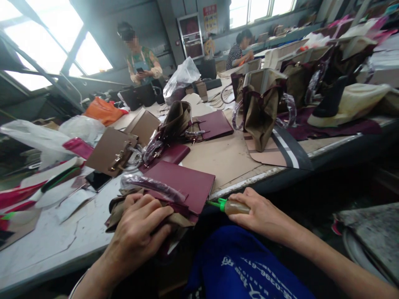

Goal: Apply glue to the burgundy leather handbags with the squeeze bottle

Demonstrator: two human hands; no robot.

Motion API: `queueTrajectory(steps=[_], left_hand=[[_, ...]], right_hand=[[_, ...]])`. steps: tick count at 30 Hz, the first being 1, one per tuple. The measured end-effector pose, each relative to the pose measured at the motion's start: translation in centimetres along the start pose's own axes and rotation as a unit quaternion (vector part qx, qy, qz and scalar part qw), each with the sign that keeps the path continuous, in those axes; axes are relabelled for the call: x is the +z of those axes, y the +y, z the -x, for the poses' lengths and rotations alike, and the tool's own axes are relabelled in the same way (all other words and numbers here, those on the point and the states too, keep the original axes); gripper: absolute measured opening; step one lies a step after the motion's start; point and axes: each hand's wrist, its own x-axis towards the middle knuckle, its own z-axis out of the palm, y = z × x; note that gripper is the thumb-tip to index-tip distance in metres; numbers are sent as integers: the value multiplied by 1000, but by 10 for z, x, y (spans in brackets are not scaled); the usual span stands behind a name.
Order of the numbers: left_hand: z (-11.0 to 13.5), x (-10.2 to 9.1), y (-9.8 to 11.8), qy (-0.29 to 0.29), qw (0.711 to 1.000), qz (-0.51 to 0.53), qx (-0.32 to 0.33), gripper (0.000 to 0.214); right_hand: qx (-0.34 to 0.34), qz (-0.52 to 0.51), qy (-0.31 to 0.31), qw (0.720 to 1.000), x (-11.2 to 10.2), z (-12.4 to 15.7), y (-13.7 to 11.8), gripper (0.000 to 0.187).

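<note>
A maroon handbag (183, 181) with an olive-brown lining lies at the table's front edge, its handle wrapped in clear plastic. My left hand (141, 226) is closed on the bag's near, bunched part, thumb and fingers pressing the material. In my right hand (254, 214) is a small glue bottle (237, 207) with amber-brown contents and a green cap. Its green nozzle points left and reaches the bag's right edge; whether the tip touches it I cannot tell. My right fingers wrap round the bottle.
Behind are more handbags, among them an olive-and-maroon one (263, 108) and a taupe one (109, 151). A phone (98, 179) lies on the left. A striped panel (277, 149) sits at the table edge. One person (141, 62) stands across the table; another (238, 52) sits farther back.
</note>
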Motion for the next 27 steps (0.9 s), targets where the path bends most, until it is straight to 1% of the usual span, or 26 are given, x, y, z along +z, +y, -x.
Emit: queueTrajectory(steps=[4,10,13,16,19,24,27], left_hand=[[17,8,3,9,1000,-19,-16,14],[43,24,2,15,998,-48,-35,17],[52,31,3,8,997,-62,-33,17],[56,35,5,2,997,-77,-29,16],[60,36,8,2,996,-78,-30,15],[64,39,9,-2,996,-74,-53,14],[63,41,6,25,996,-85,-33,12]], right_hand=[[5,17,26,999,2,-2,0,36],[6,2,-6,1000,5,4,-1,36],[19,3,3,1000,5,6,0,37],[25,4,12,1000,7,7,1,37],[17,-8,4,1000,8,10,-1,35],[15,-17,0,1000,12,14,-2,35],[-11,-21,-6,1000,17,18,-1,36]])
